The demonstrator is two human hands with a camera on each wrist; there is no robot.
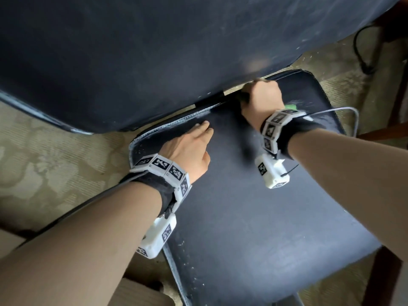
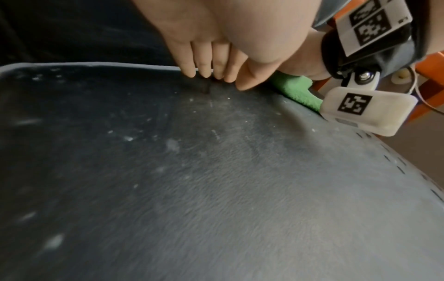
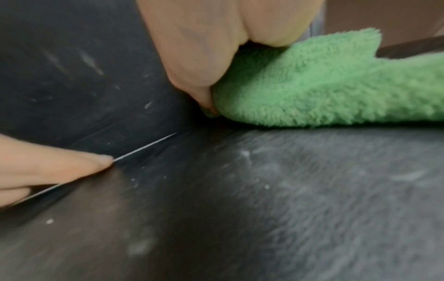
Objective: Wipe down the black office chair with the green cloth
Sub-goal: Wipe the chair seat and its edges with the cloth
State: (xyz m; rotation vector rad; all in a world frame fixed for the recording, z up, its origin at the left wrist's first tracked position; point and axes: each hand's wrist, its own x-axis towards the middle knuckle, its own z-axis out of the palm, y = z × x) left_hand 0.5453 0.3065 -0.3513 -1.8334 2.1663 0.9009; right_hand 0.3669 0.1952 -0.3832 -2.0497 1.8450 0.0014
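The right hand (image 1: 260,97) pinches the fluffy green cloth (image 3: 331,81) in a curled grip, pressing it onto the black padded office chair (image 1: 254,206) at the seat's back edge — likely scrubbing there. The left hand (image 1: 187,149), fingers straight together, presses flat on the seat, apparently steadying it.

Soft daylight, motion blur, wide-angle edge distortion.

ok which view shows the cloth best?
Right wrist: the green cloth fills the upper right, gripped by the right hand on the seat. Left wrist shows a small strip beside that hand. Head view shows only a green sliver behind the wrist.
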